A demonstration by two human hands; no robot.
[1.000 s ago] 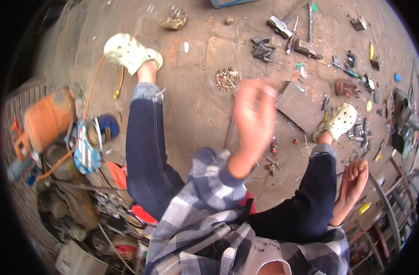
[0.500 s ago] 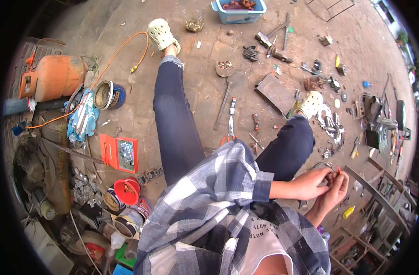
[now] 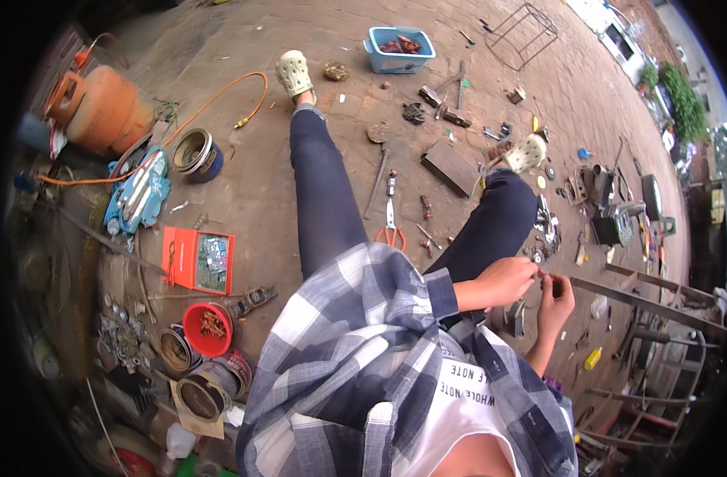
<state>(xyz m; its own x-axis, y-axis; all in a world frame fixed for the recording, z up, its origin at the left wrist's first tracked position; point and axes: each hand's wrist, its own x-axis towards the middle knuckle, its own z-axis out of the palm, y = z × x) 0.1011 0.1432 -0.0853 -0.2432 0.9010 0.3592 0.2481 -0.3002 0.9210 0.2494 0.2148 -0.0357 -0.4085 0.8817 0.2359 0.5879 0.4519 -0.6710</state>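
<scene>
My left hand (image 3: 508, 281) reaches in from the plaid sleeve, its fingers closed in a pinch. Its fingertips meet those of my right hand (image 3: 556, 302), whose thumb and forefinger are also pinched together. Between them shows a tiny reddish piece (image 3: 541, 273), too small to name. Both hands are above the floor, right of my bent knee. Just below my left hand is a dark metal object (image 3: 508, 319), partly hidden by my arm and shirt. A long metal bar (image 3: 641, 300) starts close beside my right hand and runs off to the right.
Long-handled pliers with orange grips (image 3: 390, 230) lie between my legs. To the left are an open red case (image 3: 184, 258), a red bowl (image 3: 195, 327) of copper-coloured scraps, paint cans (image 3: 198, 155) and an orange gas cylinder (image 3: 113, 110). A blue tub (image 3: 379, 62) stands ahead; metal parts (image 3: 614, 226) lie right.
The view has shifted, showing more of the far ground. Both hands appear further left and higher, with fingertips still together. The right hand's fingers are more upright.
</scene>
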